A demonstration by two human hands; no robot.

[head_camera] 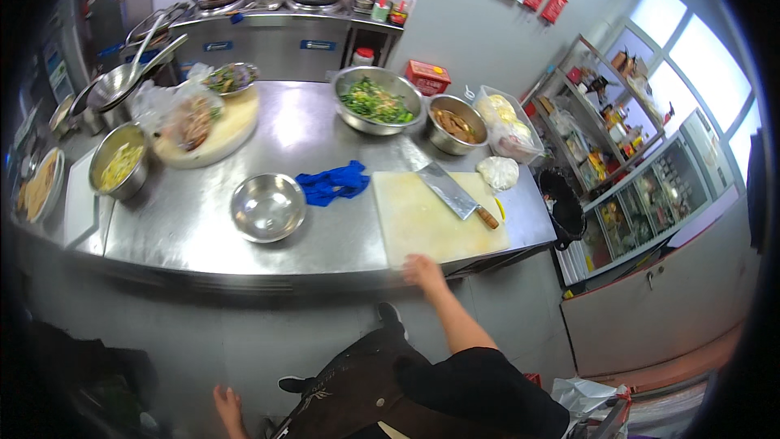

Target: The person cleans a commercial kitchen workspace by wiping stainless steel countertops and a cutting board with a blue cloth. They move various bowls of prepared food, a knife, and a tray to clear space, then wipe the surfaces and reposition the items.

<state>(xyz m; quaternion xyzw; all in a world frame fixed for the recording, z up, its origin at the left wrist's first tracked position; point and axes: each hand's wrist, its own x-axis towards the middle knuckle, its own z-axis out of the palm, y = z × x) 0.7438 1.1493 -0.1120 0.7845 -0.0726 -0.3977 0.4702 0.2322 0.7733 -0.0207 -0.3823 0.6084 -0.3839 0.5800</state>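
My right hand [420, 271] is at the near edge of a pale plastic cutting board [414, 213], slightly blurred, with fingers curled; whether it touches the board I cannot tell. On that board lies a Chinese cleaver [450, 190], its wooden handle pointing towards the near right. My left hand [227, 403] hangs low over the floor, away from the table, fingers apart and nothing in them. Left of the board are a crumpled blue cloth [332, 183] and an empty steel bowl [268, 208]. A knotted white plastic bag [498, 172] sits by the board's far right corner.
The steel table [183, 238] also holds a bowl of leafy greens [378, 100], a pot of brown food [456, 125], a clear plastic bin [515, 116], a round chopping board [244, 113] and a pot of shredded vegetable [122, 164]. A black trash bin [557, 207] stands right.
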